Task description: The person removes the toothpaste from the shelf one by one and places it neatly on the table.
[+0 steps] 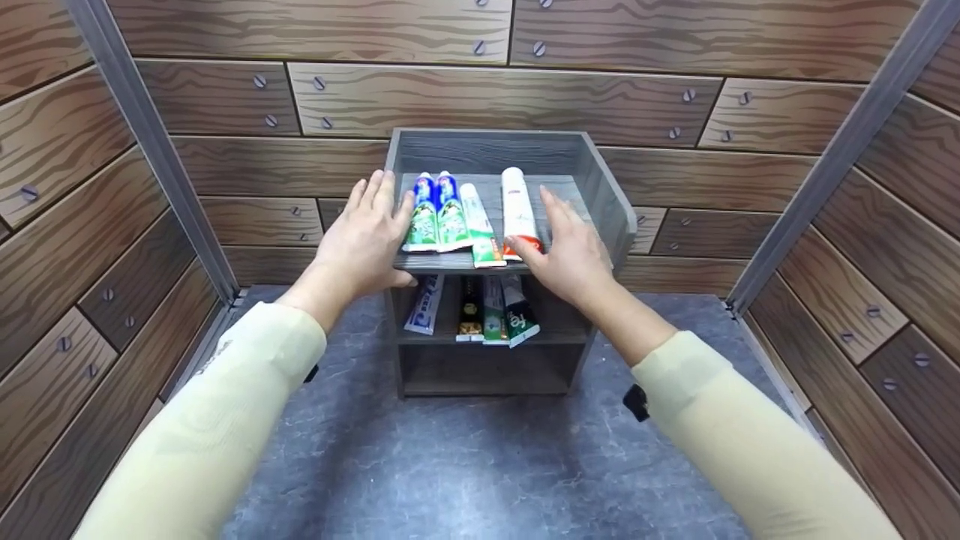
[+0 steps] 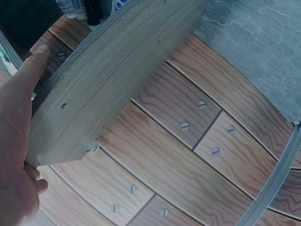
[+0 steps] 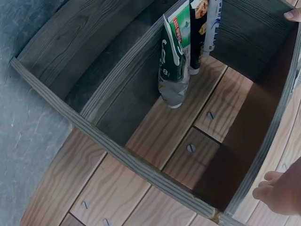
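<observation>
My left hand is at the left side of a small grey wooden shelf unit, fingers extended beside the left tube, thumb low at the front. In the left wrist view the thumb lies near the unit's side panel. My right hand is over the top shelf's right part, fingers extended, its thumb overlapping the red end of a white toothpaste tube. Left of that tube lie a white-green toothpaste tube and two blue-green toothpaste tubes side by side.
The middle shelf holds a white-blue tube, a black-gold tube, a green-white tube and a dark green tube. Below is a bottom compartment. Wood-patterned walls enclose the grey floor.
</observation>
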Motion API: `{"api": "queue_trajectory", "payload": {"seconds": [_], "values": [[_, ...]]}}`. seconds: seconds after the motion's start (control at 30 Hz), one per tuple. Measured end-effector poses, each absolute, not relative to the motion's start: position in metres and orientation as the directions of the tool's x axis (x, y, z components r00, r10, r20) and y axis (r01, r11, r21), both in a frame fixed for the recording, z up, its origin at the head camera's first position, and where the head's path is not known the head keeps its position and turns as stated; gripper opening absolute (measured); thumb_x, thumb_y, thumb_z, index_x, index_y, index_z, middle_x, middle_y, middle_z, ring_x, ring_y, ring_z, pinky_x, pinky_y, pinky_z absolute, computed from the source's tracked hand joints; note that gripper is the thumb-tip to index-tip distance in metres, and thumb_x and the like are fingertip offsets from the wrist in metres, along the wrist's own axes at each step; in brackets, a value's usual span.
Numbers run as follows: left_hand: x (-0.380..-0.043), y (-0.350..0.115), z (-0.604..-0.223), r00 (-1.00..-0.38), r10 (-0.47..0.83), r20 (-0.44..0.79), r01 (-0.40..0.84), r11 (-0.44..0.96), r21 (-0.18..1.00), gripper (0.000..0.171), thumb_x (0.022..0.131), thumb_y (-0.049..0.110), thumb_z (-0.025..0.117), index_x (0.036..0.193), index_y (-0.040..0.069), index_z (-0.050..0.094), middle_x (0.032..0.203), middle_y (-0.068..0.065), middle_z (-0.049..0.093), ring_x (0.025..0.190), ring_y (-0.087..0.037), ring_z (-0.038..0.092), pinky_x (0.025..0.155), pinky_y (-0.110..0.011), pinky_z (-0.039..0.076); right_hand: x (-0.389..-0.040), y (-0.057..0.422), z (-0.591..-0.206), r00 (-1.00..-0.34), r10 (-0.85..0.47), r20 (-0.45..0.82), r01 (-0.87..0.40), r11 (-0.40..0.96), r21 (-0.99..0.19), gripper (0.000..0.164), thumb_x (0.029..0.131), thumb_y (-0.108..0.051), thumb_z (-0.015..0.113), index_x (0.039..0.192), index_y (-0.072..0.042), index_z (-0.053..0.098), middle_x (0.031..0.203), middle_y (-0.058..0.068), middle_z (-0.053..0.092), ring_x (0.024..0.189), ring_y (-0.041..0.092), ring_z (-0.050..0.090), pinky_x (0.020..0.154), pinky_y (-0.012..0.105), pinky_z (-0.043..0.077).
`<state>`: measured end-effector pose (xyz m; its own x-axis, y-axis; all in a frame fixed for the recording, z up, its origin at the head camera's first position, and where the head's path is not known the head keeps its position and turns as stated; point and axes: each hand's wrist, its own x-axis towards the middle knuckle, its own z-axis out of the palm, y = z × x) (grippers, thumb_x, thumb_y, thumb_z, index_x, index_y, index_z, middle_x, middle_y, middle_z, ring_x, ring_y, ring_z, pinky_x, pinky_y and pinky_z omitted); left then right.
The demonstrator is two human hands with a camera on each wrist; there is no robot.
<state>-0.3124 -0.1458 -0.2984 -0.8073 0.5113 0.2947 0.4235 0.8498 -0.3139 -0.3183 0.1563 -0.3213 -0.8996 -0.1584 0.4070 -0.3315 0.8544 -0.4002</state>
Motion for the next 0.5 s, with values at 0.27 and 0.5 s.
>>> {"api": "queue_trajectory", "payload": {"seconds": [0.27,0.5], "values": [[-0.313,-0.146,-0.299,-0.802,0.518,0.297,0.426,0.845,-0.324,0.126,0.074,0.070,0.086,0.162,-0.005,0.034,0.163,-0.042,0.025,0.155,-0.055,0.023,0.130,-0.058,0.019,-0.334,0.154,-0.329,-0.927,-0.126,0.353,-0.291,0.834,-0.468,0.093,0.097,-0.056,0.070,0.168,-0.011,0.031,0.166,0.019,0.041,0.151,0.041,0.040,0.123,0.056,0.036],[-0.313,-0.146,-0.300,-0.801,0.516,0.302,0.425,0.847,-0.320,0.126,0.074,0.069,0.087,0.162,-0.005,0.035,0.163,-0.042,0.026,0.155,-0.054,0.024,0.129,-0.058,0.021,-0.338,0.152,-0.333,-0.934,-0.119,0.337,-0.284,0.821,-0.495,0.090,0.097,-0.057,0.068,0.167,-0.012,0.034,0.160,0.020,0.049,0.142,0.042,0.051,0.115,0.056,0.044]]}}
